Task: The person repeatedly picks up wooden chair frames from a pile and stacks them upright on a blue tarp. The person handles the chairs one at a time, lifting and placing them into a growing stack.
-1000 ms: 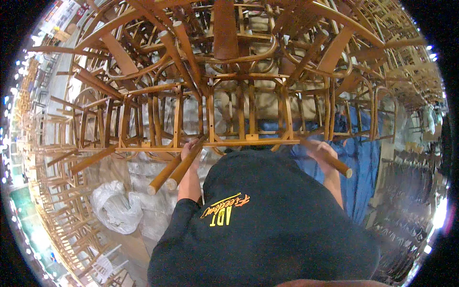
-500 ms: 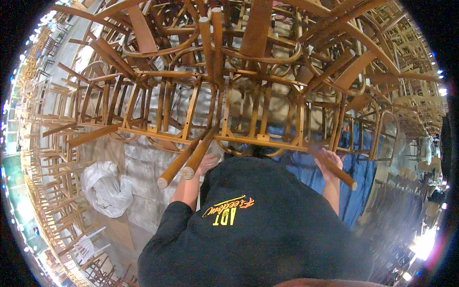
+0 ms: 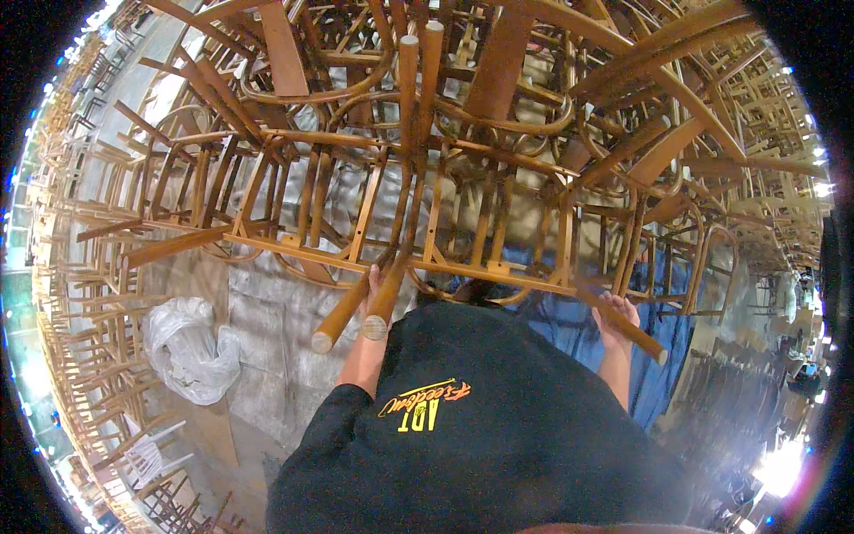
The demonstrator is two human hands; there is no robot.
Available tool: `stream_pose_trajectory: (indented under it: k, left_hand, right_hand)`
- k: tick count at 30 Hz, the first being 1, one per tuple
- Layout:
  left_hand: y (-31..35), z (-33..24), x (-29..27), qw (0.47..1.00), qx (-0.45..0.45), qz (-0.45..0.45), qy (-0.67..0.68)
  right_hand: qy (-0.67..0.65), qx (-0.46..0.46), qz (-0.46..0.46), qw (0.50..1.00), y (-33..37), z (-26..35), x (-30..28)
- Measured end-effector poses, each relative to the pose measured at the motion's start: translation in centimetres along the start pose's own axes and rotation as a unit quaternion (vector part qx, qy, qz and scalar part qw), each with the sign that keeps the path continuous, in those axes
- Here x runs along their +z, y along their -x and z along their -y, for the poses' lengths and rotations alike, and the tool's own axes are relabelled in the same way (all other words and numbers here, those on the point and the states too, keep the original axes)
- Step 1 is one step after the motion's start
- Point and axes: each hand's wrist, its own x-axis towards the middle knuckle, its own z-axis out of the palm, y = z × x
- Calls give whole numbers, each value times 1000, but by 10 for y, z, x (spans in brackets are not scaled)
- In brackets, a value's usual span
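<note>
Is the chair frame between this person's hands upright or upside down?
Upside down: the wooden chair frame has its round legs pointing up toward the viewer, their pale ends showing.

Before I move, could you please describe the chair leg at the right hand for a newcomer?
Find the black shirt, low in the middle. To its upper right is the right hand, with the leg slanting across it. It is single, whereas the left hand has two legs beside it.

I see the left forearm [image 3: 360, 365] and right forearm [image 3: 616, 367] stretched forward, well apart. The left hand [image 3: 373, 283] is mostly hidden, so I can't tell its grip; the right hand [image 3: 614, 322] has its fingers a bit bent.
</note>
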Motion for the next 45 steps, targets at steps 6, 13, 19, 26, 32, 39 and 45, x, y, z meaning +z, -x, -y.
stream_pose_trajectory:
  k: [6,13,19,26,32,39,45]
  left_hand:
    - [-7,-2,4,1000,12,5,-10]
    - [-15,-9,18,996,-22,72,-57]
    - [-7,-1,15,996,43,-76,-19]
    - [10,12,33,952,253,-153,-78]
    - [-11,9,10,991,120,-56,37]
    - [-12,6,19,996,91,-10,20]
    - [12,15,5,952,222,6,-211]
  right_hand:
    - [12,10,-20,1000,3,2,-1]
    - [29,27,-25,999,3,0,2]
    - [63,46,-10,997,-8,4,8]
    - [56,41,-45,997,-8,-2,5]
    - [61,75,14,995,-12,9,9]
    - [92,104,44,989,-13,10,18]
    - [127,113,84,982,-12,10,28]
